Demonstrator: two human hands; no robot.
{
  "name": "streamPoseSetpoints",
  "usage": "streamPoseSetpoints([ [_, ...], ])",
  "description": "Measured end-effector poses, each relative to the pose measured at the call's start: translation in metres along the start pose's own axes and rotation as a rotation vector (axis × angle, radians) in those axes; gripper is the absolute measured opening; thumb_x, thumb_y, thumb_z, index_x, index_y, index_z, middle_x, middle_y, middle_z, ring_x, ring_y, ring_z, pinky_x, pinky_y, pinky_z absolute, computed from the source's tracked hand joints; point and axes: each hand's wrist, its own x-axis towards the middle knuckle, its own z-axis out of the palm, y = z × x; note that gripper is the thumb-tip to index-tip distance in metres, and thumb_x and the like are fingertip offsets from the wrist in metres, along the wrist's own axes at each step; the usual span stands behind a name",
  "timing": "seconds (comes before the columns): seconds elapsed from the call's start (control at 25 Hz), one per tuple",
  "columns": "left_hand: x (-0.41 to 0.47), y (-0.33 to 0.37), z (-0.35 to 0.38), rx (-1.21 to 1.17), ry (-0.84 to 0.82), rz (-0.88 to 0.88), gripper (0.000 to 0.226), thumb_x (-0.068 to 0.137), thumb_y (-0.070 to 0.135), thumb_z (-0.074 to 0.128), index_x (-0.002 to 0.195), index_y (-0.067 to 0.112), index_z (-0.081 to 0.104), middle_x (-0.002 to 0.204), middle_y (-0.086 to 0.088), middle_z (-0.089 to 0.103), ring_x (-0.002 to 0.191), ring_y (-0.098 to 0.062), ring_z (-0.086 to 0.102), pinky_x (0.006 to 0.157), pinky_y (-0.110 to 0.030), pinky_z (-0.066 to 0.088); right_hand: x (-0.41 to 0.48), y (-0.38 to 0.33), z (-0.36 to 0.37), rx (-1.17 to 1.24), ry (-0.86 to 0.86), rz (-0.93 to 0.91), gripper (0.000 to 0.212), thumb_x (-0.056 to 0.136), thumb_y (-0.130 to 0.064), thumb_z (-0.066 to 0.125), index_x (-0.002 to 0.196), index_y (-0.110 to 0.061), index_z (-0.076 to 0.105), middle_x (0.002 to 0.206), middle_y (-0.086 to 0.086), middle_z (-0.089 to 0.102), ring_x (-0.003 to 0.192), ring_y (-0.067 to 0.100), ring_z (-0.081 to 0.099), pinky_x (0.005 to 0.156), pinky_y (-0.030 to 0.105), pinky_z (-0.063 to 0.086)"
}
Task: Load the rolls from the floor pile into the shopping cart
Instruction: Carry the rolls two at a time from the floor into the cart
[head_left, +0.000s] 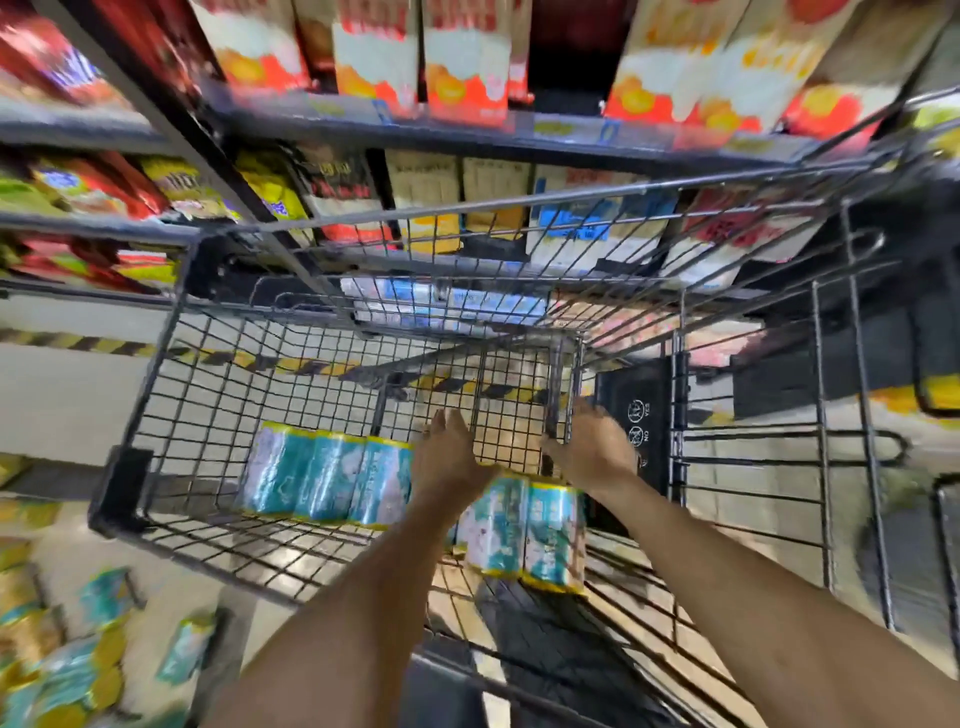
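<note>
The dark wire shopping cart (156, 384) fills the middle of the view. Two teal-and-white packs of rolls with yellow edges lie on its floor: one pack (327, 478) at the left, the other pack (524, 535) nearer me on the right. Both my arms reach into the cart. My left hand (451, 453) hovers over the near pack's far left corner, fingers stretched forward. My right hand (592, 446) is over its far right corner by the cart's side wall, fingers loosely straight. Whether they touch the pack is unclear. More teal packs (62, 660) lie piled on the floor at lower left.
Store shelves (467, 140) stacked with boxes and bags stand right behind the cart. A yellow-black striped strip (78, 343) runs along the floor under them. The cart's folded child seat flap (634, 415) sits at the right. The picture is blurred by motion.
</note>
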Motion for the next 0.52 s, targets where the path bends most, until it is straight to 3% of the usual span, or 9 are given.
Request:
streamPoseSetpoints([
  [0.12, -0.006, -0.012, -0.052, 0.105, 0.117, 0.101, 0.097, 0.08, 0.045, 0.07, 0.15, 0.008, 0.015, 0.155, -0.013, 0.023, 0.142, -0.03, 0.023, 0.115, -0.04, 0.025, -0.008, -0.034, -0.018, -0.01, 0.07, -0.178, 0.067, 0.09, -0.043, 0.059, 0.144, -0.013, 0.032, 0.143, 0.01, 0.041, 0.128, 0.029, 0.042, 0.101, 0.039, 0.044],
  [0.24, -0.029, -0.048, -0.098, 0.153, 0.28, 0.105, 0.091, 0.082, 0.052, 0.063, 0.149, 0.009, 0.019, 0.153, -0.014, 0.027, 0.138, -0.028, 0.031, 0.112, -0.039, 0.029, -0.03, -0.088, -0.035, -0.122, 0.134, -0.36, 0.072, 0.092, -0.043, 0.056, 0.149, -0.016, 0.021, 0.149, 0.01, 0.035, 0.135, 0.03, 0.035, 0.106, 0.04, 0.04],
  [0.44, -0.093, -0.134, -0.165, 0.178, 0.428, -0.042, 0.1, 0.083, 0.057, 0.061, 0.153, 0.013, 0.004, 0.16, -0.008, 0.006, 0.146, -0.027, 0.012, 0.118, -0.044, 0.018, -0.087, -0.188, -0.037, -0.27, 0.236, -0.61, 0.079, 0.094, -0.049, 0.051, 0.151, -0.01, 0.015, 0.154, 0.011, 0.026, 0.139, 0.03, 0.031, 0.109, 0.04, 0.034],
  [0.52, -0.135, -0.185, -0.183, 0.188, 0.518, -0.135, 0.099, 0.083, 0.061, 0.058, 0.153, 0.016, 0.004, 0.16, -0.006, 0.009, 0.146, -0.027, 0.013, 0.118, -0.045, 0.016, -0.125, -0.232, -0.018, -0.291, 0.269, -0.741, 0.079, 0.093, -0.049, 0.052, 0.151, -0.01, 0.017, 0.153, 0.012, 0.029, 0.139, 0.029, 0.031, 0.11, 0.039, 0.033],
])
